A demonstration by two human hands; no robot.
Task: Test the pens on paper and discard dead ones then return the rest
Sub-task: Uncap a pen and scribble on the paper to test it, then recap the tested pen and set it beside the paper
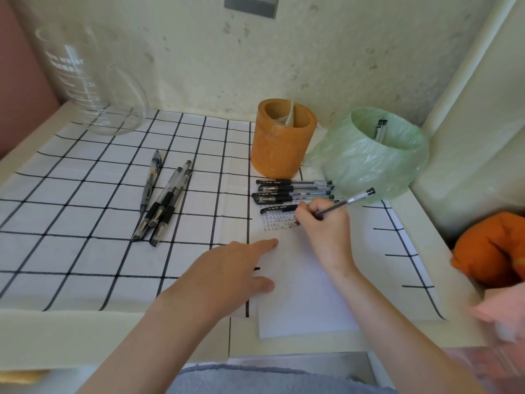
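Hands: the right hand (321, 220) pinches a pen (341, 204) in a writing grip. Its tip is down among the scribble marks and its barrel slants up toward the lined bin (372, 157). The heel of the hand rests on the paper (301, 294), probably to steady the stroke. The left hand (235, 268) lies flat with fingers straight, index and thumb pressing the sheet's left edge, apparently to stop it sliding.

Reference: the orange pen holder (284, 140).
- Paper: in front of the holder, on the surface (85, 331).
- Capped pens (292, 191): a row just in front of the holder's base, within short reach of the writing hand.
- Bin: just right of the holder, with two discarded pens (379, 130) inside.
- Four loose pens (162, 200): left-front of the holder, well apart, likely a sorted group. Whether they are tested cannot be told.
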